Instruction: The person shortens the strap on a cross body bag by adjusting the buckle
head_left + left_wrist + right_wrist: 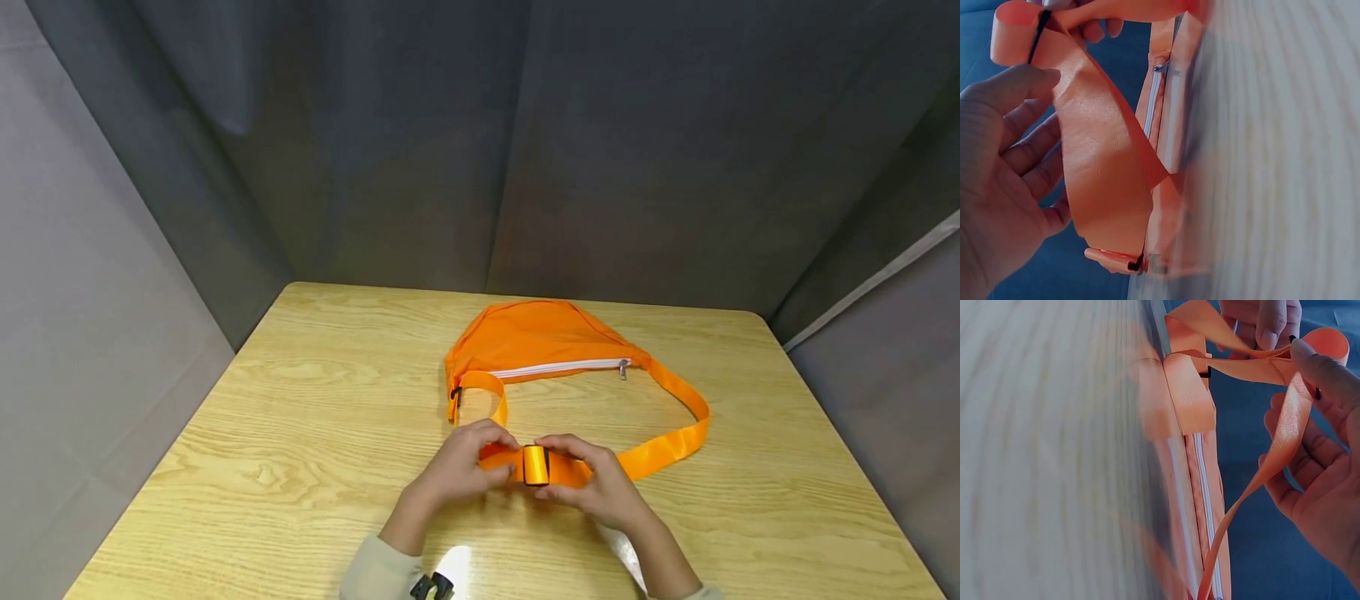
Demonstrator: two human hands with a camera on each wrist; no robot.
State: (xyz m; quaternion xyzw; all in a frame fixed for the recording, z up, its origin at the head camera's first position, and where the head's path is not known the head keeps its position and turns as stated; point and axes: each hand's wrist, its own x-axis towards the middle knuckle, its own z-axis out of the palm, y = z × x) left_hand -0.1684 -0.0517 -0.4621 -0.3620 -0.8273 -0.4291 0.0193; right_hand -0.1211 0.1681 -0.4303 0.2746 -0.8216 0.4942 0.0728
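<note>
At the near edge, a pale sleeve (378, 571) and a small black fitting (432, 585) were noted at the left wrist. Just beyond, the left hand (463, 462) was found pinching an orange strap (667, 446) between thumb and fingertip. To its right, the right hand (596, 483) was seen with thumb and forefinger closed on a black slide buckle (1040, 37), through which the strap was looped. In the head view the buckle was mostly covered by that loop; its dark bar was shown more plainly by the left wrist view. The remaining fingers, largely concealed from above, were shown in the wrist views to be bent loosely and held apart.

Farther off, an orange bag (543, 333) was found lying on the wooden table (315, 400), apart from the hands and joined to the strap at its left and right ends. A white zip (558, 367) was observed along its near side, with a metal pull (622, 369) at the right end. The bag's full outline was given only by the head view. The far side was closed off by a dark curtain (390, 150).
</note>
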